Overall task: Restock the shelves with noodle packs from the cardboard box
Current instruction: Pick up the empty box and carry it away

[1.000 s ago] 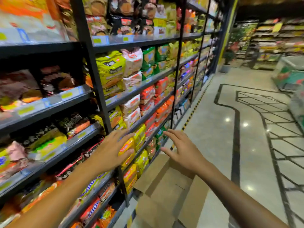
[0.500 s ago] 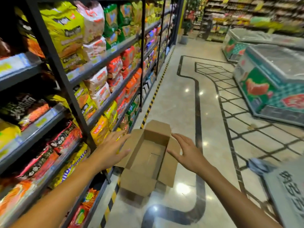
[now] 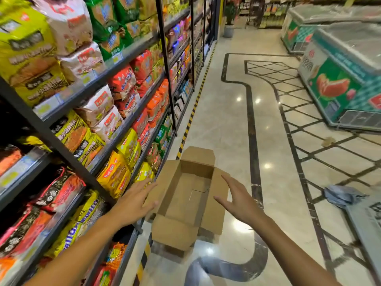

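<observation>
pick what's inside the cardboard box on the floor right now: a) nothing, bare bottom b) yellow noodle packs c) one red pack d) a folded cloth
a: the cardboard box stands with its flaps open and only its bare brown bottom shows, while the left hand and right hand reach toward it holding nothing.

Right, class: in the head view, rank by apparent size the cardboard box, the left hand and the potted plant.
1. Cardboard box
2. Left hand
3. Potted plant, though it stands far off, so it only looks smallest.
</observation>
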`<state>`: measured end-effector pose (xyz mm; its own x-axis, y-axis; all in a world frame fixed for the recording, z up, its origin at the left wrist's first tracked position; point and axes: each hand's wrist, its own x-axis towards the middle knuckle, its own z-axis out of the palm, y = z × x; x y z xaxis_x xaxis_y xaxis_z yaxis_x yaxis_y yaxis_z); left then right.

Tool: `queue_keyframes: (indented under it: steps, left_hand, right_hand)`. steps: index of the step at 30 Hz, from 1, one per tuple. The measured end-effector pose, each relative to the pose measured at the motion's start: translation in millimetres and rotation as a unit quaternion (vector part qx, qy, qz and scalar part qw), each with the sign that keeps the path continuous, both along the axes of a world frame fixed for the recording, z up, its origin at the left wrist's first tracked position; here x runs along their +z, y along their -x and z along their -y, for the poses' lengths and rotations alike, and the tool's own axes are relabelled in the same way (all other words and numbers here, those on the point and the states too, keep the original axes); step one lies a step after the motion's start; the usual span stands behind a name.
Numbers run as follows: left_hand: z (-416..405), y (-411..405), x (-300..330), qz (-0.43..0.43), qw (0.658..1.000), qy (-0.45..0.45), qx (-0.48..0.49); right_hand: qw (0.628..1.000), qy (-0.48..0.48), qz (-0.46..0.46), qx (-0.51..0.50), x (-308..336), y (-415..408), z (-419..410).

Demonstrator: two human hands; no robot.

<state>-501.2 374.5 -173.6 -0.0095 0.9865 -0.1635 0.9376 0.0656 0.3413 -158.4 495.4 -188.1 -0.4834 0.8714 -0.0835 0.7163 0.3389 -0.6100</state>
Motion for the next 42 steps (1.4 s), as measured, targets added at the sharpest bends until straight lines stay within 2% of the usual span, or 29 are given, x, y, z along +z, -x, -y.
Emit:
queue_keyframes:
  steps: [8,11,16,22,27,28,30,32,34,38,42]
  left_hand:
    - [-54.0,10.0,-45.1,0.017,0.998,0.059,0.025]
    - [-84.7,31.0,-74.9,0.006,0.993,0.111,0.03]
    - [-148.1,84.7,-148.6,0.0,0.982,0.188,-0.009]
    - [-219.5,147.3,-273.2,0.009,0.959,0.285,0.0]
    - [-248.7,180.5,-389.2,0.001,0.961,0.274,-0.04]
    - [-257.9,176.2,-394.9,-0.001,0.959,0.282,-0.041]
    - [-272.4,172.2,-422.3,0.002,0.956,0.293,-0.021]
    - [-282.1,171.9,-458.9,-0.015,0.967,0.254,0.001]
    - [-288.0,173.5,-503.9,-0.001,0.966,0.256,0.035]
    - [-288.5,172.3,-592.3,0.016,0.962,0.267,0.059]
    - [-292.2,174.6,-667.6,0.024,0.968,0.228,0.103]
  right_hand:
    - [0.998,0.067,0.011,-0.009,-49.8,5.0,-61.4]
    - [0.995,0.093,0.019,-0.023,-73.6,22.9,-83.4]
    - [0.988,0.132,0.03,-0.071,-134.8,57.2,-118.0]
    - [0.968,0.205,0.047,-0.136,-220.8,101.6,-144.5]
    - [0.951,0.219,0.047,-0.214,-313.9,124.2,-157.9]
    - [0.947,0.227,0.047,-0.222,-337.2,124.8,-159.0]
    - [0.934,0.254,0.055,-0.243,-384.2,125.4,-164.7]
    - [0.924,0.27,0.063,-0.262,-433.0,127.2,-170.1]
    - [0.917,0.278,0.055,-0.28,-480.5,129.3,-175.0]
    - [0.917,0.282,0.07,-0.272,-572.1,131.6,-179.9]
    - [0.912,0.287,0.087,-0.281,-652.5,134.9,-180.8]
